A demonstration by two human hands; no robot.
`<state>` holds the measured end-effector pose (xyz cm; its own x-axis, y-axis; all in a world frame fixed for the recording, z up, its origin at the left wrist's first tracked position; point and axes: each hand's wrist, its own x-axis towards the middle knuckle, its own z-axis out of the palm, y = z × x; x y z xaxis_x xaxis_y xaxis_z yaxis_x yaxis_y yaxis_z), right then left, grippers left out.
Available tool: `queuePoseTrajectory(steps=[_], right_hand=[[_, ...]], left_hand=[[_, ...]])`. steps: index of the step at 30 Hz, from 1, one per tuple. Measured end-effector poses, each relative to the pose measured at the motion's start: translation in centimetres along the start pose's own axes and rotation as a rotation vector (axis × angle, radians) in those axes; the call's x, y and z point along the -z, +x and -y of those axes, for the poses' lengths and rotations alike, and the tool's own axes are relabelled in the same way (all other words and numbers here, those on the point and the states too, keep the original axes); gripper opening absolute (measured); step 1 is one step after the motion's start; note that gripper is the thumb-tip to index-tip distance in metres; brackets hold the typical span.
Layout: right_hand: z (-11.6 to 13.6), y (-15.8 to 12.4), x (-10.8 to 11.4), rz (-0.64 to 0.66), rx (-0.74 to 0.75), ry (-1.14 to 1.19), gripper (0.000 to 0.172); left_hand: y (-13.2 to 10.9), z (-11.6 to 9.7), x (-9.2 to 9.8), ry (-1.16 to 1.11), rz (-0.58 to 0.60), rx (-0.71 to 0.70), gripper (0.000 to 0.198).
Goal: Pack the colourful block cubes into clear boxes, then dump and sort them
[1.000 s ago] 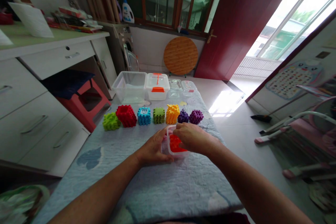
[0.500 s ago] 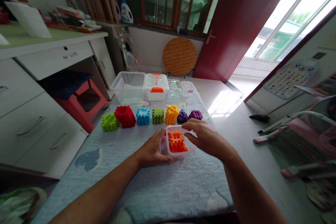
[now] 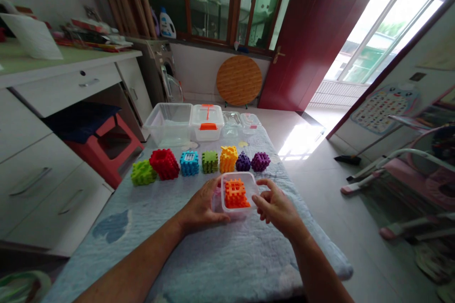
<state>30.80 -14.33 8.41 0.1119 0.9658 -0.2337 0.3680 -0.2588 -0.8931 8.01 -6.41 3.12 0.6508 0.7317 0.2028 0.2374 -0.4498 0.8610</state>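
Moving back from above the orange pieces (image 3: 235, 191), where it was reaching into the clear tub (image 3: 251, 183) a second ago, the right hand (image 3: 279, 208) is now hovering at the tub's right side. Its thumb and forefinger are bending close to the rim; whether they are gripping it, I cannot tell. The left hand (image 3: 202, 206) is staying where it was, clasping the tub from the left with the thumb lying along the near side. The orange pieces are sitting inside the tub, toward its left, and are showing fully now that the fingers are no longer covering them.

Beyond the tub, a row of notched blocks is standing across the cloth-covered worktop (image 3: 213, 260). From left to right it is running: lime block (image 3: 143, 173), red block (image 3: 164, 165), blue block (image 3: 189, 164), green block (image 3: 210, 162), yellow block (image 3: 228, 160), dark purple block (image 3: 243, 162) and bright purple block (image 3: 261, 162). Behind these, a large clear box (image 3: 168, 125) is standing beside a box with an orange latch (image 3: 208, 123), and two smaller clear containers are lining up to its right.
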Motion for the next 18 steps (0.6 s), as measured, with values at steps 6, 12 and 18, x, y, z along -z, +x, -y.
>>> queuePoseTrajectory(steps=[6,12,18], right_hand=[[0.2,-0.1,0.0,-0.123,0.048,-0.068,0.034],[1.5,-0.7,3.9,-0.225,0.049,-0.055,0.038],[3.8,0.6,10.2,-0.41,0.126,-0.047,0.042]], left_hand=[[0.0,0.3,-0.1,0.049,0.001,-0.02,0.104],[0.3,1.5,0.0,0.195,-0.068,-0.003,0.085],[1.0,2.7,0.8,0.438,-0.245,0.058,0.037]])
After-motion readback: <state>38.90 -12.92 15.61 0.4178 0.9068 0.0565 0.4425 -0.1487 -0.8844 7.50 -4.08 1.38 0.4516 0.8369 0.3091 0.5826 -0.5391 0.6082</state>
